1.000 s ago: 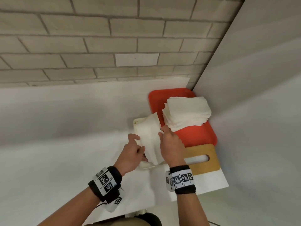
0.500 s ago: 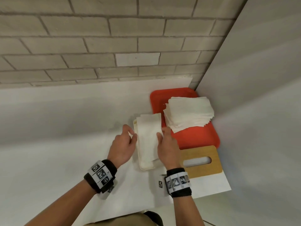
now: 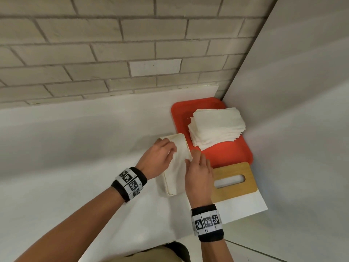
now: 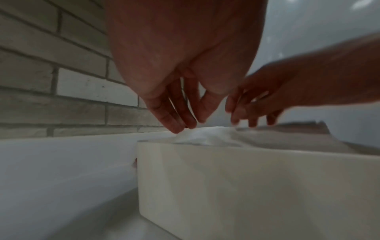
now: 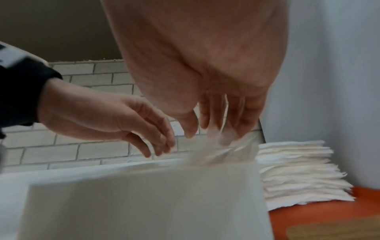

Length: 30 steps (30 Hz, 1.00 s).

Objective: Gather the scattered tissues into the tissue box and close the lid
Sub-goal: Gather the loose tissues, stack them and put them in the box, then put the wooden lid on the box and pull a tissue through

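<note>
An open cream tissue box (image 3: 169,187) stands on the white table with a folded white tissue (image 3: 180,146) lying in its top. My left hand (image 3: 172,149) reaches in from the left, its straight fingers (image 4: 180,125) touching the tissue (image 4: 207,135). My right hand (image 3: 192,157) comes from the right over the box (image 5: 144,203), fingers (image 5: 226,134) pointing down onto the blurred tissue (image 5: 216,155). Neither hand grips anything. A stack of white tissues (image 3: 216,127) lies on a red tray (image 3: 228,156). The wooden lid (image 3: 234,180) with its slot lies flat beside the box.
A brick wall runs behind the table and a plain white wall (image 3: 292,129) closes in the right side next to the tray. The white table (image 3: 66,167) stretches away to the left of the box. Its front edge is near my body.
A second ago both hands held the tissue upright over the box. It has since been laid into the box, and the fingers now rest flat on top of it.
</note>
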Each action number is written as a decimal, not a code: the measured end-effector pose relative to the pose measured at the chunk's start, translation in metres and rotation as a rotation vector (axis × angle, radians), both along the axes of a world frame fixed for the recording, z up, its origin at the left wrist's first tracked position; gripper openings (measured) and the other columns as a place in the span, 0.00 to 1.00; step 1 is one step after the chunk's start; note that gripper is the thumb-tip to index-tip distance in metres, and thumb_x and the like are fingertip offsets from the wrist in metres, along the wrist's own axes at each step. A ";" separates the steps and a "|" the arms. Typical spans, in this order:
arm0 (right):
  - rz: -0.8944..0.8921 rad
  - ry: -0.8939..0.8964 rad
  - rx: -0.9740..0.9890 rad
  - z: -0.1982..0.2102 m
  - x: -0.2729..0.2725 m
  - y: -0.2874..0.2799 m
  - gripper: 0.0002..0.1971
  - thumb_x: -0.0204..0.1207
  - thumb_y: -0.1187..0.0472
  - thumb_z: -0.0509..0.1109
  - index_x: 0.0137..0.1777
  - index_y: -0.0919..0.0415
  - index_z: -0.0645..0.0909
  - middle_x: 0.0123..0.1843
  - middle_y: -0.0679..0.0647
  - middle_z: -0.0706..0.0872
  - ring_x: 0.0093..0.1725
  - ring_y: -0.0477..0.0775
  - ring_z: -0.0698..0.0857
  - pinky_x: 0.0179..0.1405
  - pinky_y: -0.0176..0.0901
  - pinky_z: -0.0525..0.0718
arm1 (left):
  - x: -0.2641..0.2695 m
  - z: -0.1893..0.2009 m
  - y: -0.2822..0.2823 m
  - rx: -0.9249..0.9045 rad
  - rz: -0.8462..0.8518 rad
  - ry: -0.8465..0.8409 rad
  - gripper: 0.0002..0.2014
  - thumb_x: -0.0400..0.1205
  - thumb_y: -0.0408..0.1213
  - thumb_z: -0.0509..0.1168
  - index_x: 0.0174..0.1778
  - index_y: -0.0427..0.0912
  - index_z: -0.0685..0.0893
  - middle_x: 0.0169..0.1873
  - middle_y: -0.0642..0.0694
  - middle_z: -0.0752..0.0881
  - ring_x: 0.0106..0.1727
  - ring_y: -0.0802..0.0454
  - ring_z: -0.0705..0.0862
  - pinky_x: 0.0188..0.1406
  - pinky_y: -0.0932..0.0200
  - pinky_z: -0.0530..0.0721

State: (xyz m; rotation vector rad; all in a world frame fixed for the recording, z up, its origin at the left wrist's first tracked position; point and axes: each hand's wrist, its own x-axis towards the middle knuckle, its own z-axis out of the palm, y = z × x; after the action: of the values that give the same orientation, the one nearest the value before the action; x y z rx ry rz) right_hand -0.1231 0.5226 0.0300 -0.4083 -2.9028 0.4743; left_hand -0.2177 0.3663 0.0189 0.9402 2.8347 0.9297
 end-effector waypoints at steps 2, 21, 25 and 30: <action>0.045 0.108 0.040 -0.004 0.008 -0.002 0.14 0.85 0.64 0.74 0.69 0.58 0.81 0.63 0.57 0.85 0.55 0.62 0.84 0.49 0.56 0.85 | -0.008 -0.008 0.002 -0.069 -0.160 0.029 0.12 0.89 0.33 0.65 0.66 0.45 0.88 0.65 0.49 0.86 0.68 0.46 0.81 0.70 0.51 0.82; 0.295 -0.704 -0.086 -0.010 -0.006 -0.025 0.41 0.77 0.60 0.85 0.82 0.34 0.68 0.64 0.57 0.81 0.66 0.65 0.85 0.67 0.62 0.89 | -0.034 -0.001 0.038 -0.800 -0.345 -0.155 0.41 0.84 0.36 0.76 0.92 0.54 0.64 0.84 0.38 0.72 0.75 0.36 0.84 0.67 0.44 0.85; 0.423 -0.673 -0.265 0.002 -0.005 0.003 0.26 0.80 0.58 0.81 0.74 0.40 0.76 0.61 0.55 0.85 0.63 0.59 0.85 0.65 0.55 0.88 | -0.042 -0.002 0.025 -0.711 -0.326 -0.215 0.52 0.75 0.33 0.84 0.92 0.55 0.63 0.89 0.42 0.66 0.85 0.40 0.73 0.80 0.43 0.79; 0.408 -0.341 -0.134 0.057 -0.041 0.093 0.13 0.79 0.59 0.76 0.53 0.43 0.75 0.52 0.42 0.86 0.53 0.51 0.87 0.52 0.56 0.90 | -0.038 0.019 0.014 -0.323 -0.055 -0.180 0.20 0.86 0.48 0.73 0.76 0.57 0.83 0.74 0.53 0.84 0.74 0.47 0.83 0.72 0.45 0.83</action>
State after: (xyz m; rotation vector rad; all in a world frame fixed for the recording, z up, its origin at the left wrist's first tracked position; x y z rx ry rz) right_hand -0.1638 0.6157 0.0874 0.1093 -3.3076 0.7230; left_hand -0.2556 0.3807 0.0381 0.8429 2.6791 0.4999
